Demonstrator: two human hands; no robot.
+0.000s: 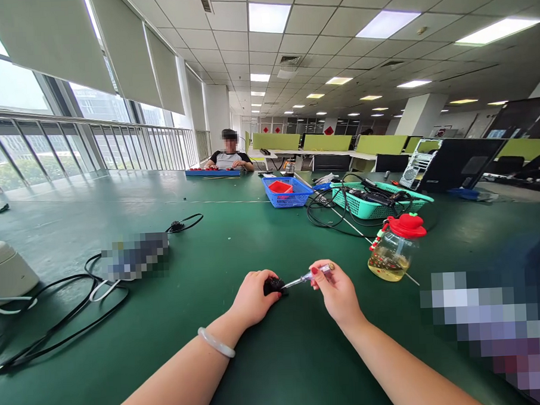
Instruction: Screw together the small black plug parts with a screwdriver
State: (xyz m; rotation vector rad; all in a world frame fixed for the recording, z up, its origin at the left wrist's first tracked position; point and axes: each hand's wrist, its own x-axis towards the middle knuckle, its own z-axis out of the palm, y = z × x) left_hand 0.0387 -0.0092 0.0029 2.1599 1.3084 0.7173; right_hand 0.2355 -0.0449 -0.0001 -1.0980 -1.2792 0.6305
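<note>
On the green tabletop (pixel 200 253), my left hand (pixel 252 297) is closed around a small black object (pixel 272 285), whose kind I cannot make out. A pale bangle (pixel 216 343) circles my left wrist. My right hand (pixel 334 289) grips a screwdriver (pixel 305 277) by its clear handle between thumb and fingers. The screwdriver's metal shaft points left, and its tip meets the right side of the black object. My fingers hide part of that object.
A glass bottle with a red lid (pixel 391 260) stands right of my right hand. Farther back are a blue basket (pixel 292 197) and a teal basket (pixel 368 207) heaped with cables. Black cables (pixel 55 313) lie at left. Across the table sits a person (pixel 231 153) by a blue tray (pixel 212 173).
</note>
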